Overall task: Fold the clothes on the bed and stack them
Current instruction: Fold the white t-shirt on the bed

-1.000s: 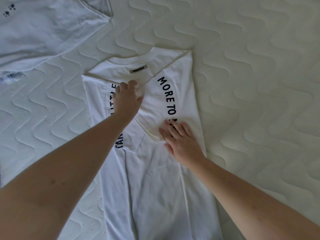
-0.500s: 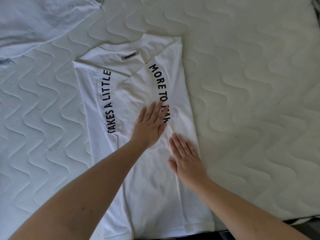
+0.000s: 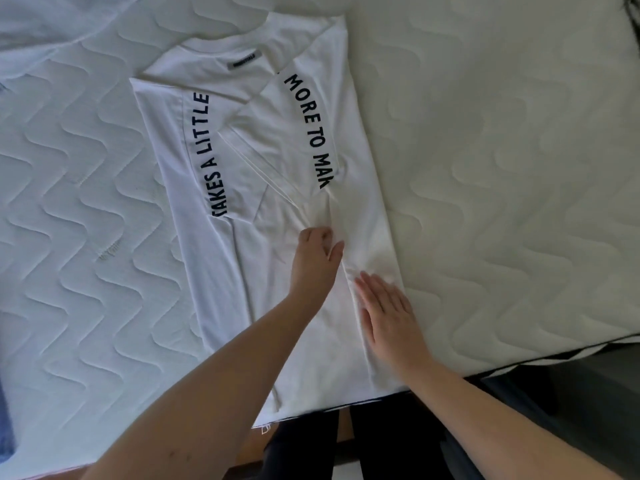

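Note:
A white T-shirt (image 3: 214, 271) with black lettering lies face down on the quilted mattress (image 3: 502, 168), collar far from me. Both sides are folded inward, so it forms a long narrow strip whose hem reaches the near bed edge. My left hand (image 3: 315, 261) sits on the middle of the shirt with its fingers curled into the fabric, and creases run out from them. My right hand (image 3: 388, 317) lies flat with straight fingers on the right folded flap, just right of the left hand.
A pale blue garment (image 3: 52, 19) lies at the far left corner. A darker blue cloth (image 3: 5, 427) shows at the left edge. The mattress edge (image 3: 519, 358) runs along the lower right, with dark floor and my dark trousers (image 3: 381, 445) below.
Both hands have slid down the shirt toward me. The left hand went from the collar area to the middle, and its flat fingers have curled into the fabric.

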### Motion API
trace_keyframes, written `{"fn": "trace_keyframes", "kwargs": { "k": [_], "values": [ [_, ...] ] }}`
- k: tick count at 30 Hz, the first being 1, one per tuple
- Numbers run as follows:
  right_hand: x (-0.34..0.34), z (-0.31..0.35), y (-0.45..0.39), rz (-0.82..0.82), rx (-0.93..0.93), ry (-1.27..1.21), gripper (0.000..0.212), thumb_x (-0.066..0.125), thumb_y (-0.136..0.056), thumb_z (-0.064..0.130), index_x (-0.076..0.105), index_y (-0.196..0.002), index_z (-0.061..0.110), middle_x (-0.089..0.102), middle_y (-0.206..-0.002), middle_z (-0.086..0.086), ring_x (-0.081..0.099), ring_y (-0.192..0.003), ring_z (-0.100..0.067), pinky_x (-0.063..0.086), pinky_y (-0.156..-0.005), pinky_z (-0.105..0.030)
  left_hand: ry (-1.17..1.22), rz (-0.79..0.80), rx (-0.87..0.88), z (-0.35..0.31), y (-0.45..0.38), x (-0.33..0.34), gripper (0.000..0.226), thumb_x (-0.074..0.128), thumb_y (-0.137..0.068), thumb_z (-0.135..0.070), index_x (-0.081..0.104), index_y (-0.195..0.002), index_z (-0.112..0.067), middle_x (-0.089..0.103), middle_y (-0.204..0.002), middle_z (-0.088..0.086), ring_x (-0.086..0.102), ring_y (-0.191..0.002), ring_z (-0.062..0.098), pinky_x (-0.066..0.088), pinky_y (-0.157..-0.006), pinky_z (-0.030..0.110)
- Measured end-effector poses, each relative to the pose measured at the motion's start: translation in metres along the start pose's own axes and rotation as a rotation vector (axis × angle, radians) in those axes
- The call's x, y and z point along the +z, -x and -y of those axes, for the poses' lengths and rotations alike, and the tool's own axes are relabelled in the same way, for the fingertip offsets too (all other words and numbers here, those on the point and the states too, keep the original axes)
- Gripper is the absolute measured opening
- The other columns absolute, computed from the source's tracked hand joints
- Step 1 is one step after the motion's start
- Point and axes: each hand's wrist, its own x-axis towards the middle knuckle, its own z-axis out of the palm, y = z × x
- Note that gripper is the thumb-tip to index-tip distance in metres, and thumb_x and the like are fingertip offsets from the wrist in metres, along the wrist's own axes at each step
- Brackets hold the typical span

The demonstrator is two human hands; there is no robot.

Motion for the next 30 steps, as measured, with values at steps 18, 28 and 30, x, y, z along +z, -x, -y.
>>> {"fn": "trace_keyframes", "kwargs": {
  "k": [18, 28, 30],
  "values": [
    [-0.028, -0.026, 0.054, 0.468, 0.776, -0.347, 0.037, 0.063, -0.088, 0.046, 0.067, -0.109, 0.015, 0.069, -0.099, -0.007, 0.058, -0.083, -0.025, 0.044, -0.069, -0.033, 0.499, 0.473, -0.523, 0.027, 0.133, 0.057, 0.025, 0.064, -0.093, -0.006, 0.064, -0.116, 0.001, 0.071, -0.103, 0.017, 0.069, -0.088, 0.024, 0.059, -0.072, 0.028],
    [-0.035, -0.035, 0.100, 0.361, 0.807, -0.475, 0.018, 0.069, -0.087, 0.026, 0.055, -0.094, 0.018, 0.058, -0.085, 0.001, 0.060, -0.088, -0.027, 0.038, -0.070, -0.030, -0.118, 0.492, -0.352, 0.032, 0.173, 0.071, 0.022, 0.064, -0.088, -0.036, 0.061, -0.071, -0.023, 0.070, -0.064, -0.004, 0.068, -0.065, 0.012, 0.054, -0.067, 0.030],
    [-0.035, -0.031, 0.105, 0.266, 0.782, -0.487, 0.023, 0.069, -0.086, 0.021, 0.049, -0.097, 0.018, 0.057, -0.091, 0.001, 0.060, -0.087, -0.026, 0.038, -0.069, -0.030, -0.260, 0.479, -0.288, 0.033, 0.175, 0.065, 0.027, 0.063, -0.088, -0.046, 0.057, -0.071, -0.026, 0.065, -0.065, -0.007, 0.061, -0.066, 0.011, 0.044, -0.059, 0.028]
  ]
}}
